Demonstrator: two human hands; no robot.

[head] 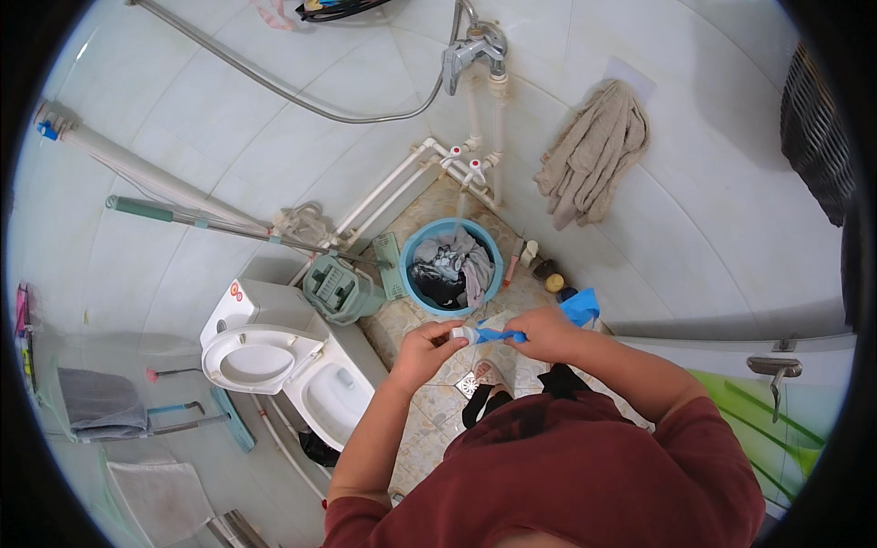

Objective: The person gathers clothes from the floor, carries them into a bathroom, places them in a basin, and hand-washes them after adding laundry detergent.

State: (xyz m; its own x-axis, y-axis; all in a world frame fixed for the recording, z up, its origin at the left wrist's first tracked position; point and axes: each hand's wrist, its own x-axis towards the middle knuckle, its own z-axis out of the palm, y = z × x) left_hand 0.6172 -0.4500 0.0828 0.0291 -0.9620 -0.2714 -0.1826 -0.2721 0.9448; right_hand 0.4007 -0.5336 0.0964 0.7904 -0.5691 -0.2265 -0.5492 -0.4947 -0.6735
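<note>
My left hand (pixel 426 351) has its thumb and fingers on the white cap (pixel 463 334) of a blue soft pouch (pixel 581 306). The pouch's narrow neck and body run through the fingers of my right hand (pixel 546 333), and its far end sticks out past the knuckles. Whether the cap is loose from the neck cannot be told. Just beyond both hands, a light-blue plastic basin (pixel 405 264) stands on the floor. Inside it lie wet-looking grey and black clothes (pixel 473 257) with whitish foam on them. Above the basin is a white tap (pixel 474 171) with a red-marked handle; a faint streak below looks like water.
Left of the basin are a green mop bucket (pixel 342 291), a flat mop (pixel 226 228) leaning across it and a toilet (pixel 339 404) with its lid up. Small bottles (pixel 553 282) line the right wall below a hanging beige towel (pixel 596 154). A door handle (pixel 774 368) is at right.
</note>
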